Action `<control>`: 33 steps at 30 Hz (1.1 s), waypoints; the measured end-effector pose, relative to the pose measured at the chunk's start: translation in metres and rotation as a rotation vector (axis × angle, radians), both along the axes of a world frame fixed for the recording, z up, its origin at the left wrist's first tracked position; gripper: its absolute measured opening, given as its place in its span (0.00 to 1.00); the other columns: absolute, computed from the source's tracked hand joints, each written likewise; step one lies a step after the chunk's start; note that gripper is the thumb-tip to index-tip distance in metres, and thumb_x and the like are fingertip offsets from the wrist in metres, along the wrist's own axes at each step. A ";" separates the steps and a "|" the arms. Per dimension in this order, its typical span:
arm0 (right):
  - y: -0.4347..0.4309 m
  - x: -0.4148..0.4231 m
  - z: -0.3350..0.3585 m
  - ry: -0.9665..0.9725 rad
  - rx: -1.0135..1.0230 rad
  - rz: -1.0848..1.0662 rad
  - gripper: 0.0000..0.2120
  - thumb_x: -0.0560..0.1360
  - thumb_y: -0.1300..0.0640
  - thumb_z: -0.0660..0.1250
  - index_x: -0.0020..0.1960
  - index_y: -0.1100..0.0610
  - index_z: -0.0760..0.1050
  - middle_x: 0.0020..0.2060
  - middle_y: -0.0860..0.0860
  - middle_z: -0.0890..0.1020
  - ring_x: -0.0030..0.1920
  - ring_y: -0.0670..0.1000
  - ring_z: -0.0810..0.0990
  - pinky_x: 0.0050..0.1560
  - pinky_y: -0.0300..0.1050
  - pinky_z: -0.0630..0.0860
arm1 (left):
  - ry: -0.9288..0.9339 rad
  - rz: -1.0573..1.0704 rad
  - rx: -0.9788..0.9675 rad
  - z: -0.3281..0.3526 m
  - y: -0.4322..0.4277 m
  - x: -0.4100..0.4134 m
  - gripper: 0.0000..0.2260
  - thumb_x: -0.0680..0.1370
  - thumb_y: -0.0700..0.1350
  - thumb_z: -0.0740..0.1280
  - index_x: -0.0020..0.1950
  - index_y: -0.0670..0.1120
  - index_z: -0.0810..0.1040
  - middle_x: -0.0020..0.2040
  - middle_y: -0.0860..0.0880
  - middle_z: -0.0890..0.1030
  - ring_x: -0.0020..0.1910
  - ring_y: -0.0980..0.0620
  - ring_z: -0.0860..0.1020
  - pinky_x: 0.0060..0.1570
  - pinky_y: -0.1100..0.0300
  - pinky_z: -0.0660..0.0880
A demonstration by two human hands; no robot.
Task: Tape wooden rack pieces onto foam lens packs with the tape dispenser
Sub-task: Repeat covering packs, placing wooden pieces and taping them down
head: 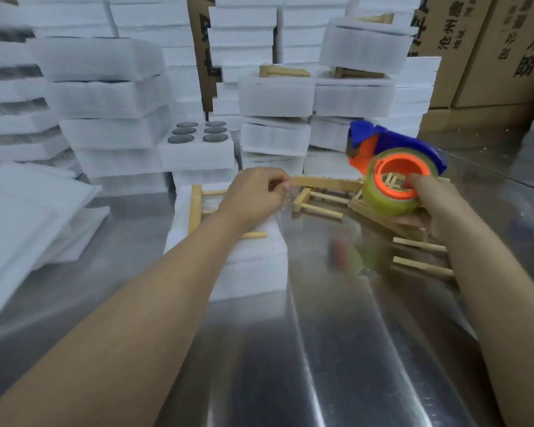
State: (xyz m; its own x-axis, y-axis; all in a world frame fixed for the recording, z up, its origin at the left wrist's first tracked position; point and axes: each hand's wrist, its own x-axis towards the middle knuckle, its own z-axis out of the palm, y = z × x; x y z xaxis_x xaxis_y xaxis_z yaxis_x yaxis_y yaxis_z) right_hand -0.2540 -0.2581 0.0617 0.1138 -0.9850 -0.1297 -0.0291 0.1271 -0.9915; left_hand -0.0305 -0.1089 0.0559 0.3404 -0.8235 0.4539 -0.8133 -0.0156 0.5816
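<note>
Dispenser (395,167) blue and orange, with yellowish tape roll (392,192).

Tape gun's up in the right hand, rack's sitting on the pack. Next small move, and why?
Probably bring the dispenser left and down to lay tape across the rack. The right hand holds it raised, right of the pack; the left hand seems to pinch a clear tape end at the pack's far edge, and no tape shows over the rack.

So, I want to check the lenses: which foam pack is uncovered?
The foam pack on the middle stack behind the left hand: six dark lenses show in its top; the others are plain white.
</note>
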 end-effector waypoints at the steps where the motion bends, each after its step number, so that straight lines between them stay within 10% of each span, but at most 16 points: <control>1: 0.001 0.000 -0.002 0.035 0.039 0.058 0.12 0.77 0.56 0.65 0.58 0.58 0.70 0.52 0.57 0.79 0.43 0.54 0.81 0.27 0.52 0.80 | -0.001 -0.001 0.005 0.000 0.000 0.000 0.07 0.78 0.44 0.65 0.44 0.50 0.83 0.39 0.51 0.83 0.43 0.51 0.79 0.49 0.55 0.76; 9: 0.007 0.011 -0.009 0.194 -0.049 0.159 0.24 0.73 0.49 0.73 0.58 0.66 0.75 0.53 0.59 0.79 0.51 0.57 0.81 0.45 0.53 0.82 | 0.001 -0.038 -0.023 0.001 0.004 -0.001 0.09 0.78 0.40 0.64 0.46 0.49 0.82 0.38 0.56 0.80 0.44 0.52 0.80 0.51 0.55 0.76; 12: 0.013 0.012 -0.007 0.626 -0.501 -0.080 0.13 0.75 0.54 0.66 0.51 0.64 0.79 0.50 0.62 0.81 0.53 0.61 0.78 0.52 0.52 0.76 | -0.007 -0.036 -0.030 0.001 0.004 -0.001 0.09 0.78 0.40 0.64 0.45 0.52 0.82 0.38 0.59 0.79 0.43 0.53 0.79 0.51 0.54 0.76; 14: 0.032 0.025 -0.005 0.487 -0.723 -0.107 0.11 0.75 0.61 0.62 0.55 0.59 0.78 0.50 0.58 0.80 0.52 0.57 0.78 0.49 0.47 0.73 | 0.011 -0.030 -0.018 0.000 0.004 0.000 0.10 0.78 0.40 0.63 0.44 0.55 0.80 0.37 0.60 0.79 0.43 0.52 0.79 0.51 0.52 0.77; 19: 0.091 0.089 -0.034 0.044 -0.328 0.504 0.13 0.79 0.52 0.64 0.61 0.56 0.72 0.42 0.53 0.80 0.39 0.49 0.79 0.39 0.42 0.79 | 0.078 -0.038 0.008 0.000 0.001 0.000 0.12 0.78 0.40 0.64 0.42 0.56 0.78 0.38 0.56 0.81 0.46 0.48 0.81 0.54 0.47 0.76; 26: 0.092 0.099 -0.043 -0.228 -0.140 0.447 0.19 0.77 0.63 0.69 0.65 0.58 0.69 0.33 0.54 0.81 0.26 0.44 0.77 0.29 0.36 0.75 | 0.114 -0.031 -0.025 0.000 -0.001 0.002 0.09 0.76 0.41 0.64 0.42 0.54 0.81 0.38 0.55 0.82 0.46 0.48 0.81 0.54 0.47 0.76; 33: 0.089 0.094 -0.037 -0.256 -0.038 0.551 0.03 0.78 0.63 0.66 0.50 0.57 0.77 0.30 0.50 0.80 0.30 0.45 0.75 0.32 0.34 0.73 | -0.001 0.043 0.028 -0.004 -0.007 0.006 0.08 0.76 0.40 0.65 0.48 0.49 0.83 0.42 0.51 0.85 0.46 0.49 0.82 0.52 0.51 0.76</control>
State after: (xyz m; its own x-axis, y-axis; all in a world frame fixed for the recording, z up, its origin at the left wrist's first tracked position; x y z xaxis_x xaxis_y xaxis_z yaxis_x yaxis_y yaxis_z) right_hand -0.1603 -0.1688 0.0248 0.6308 -0.7759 0.0034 0.1592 0.1251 -0.9793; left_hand -0.0241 -0.1155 0.0518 0.3754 -0.8206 0.4309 -0.8122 -0.0673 0.5795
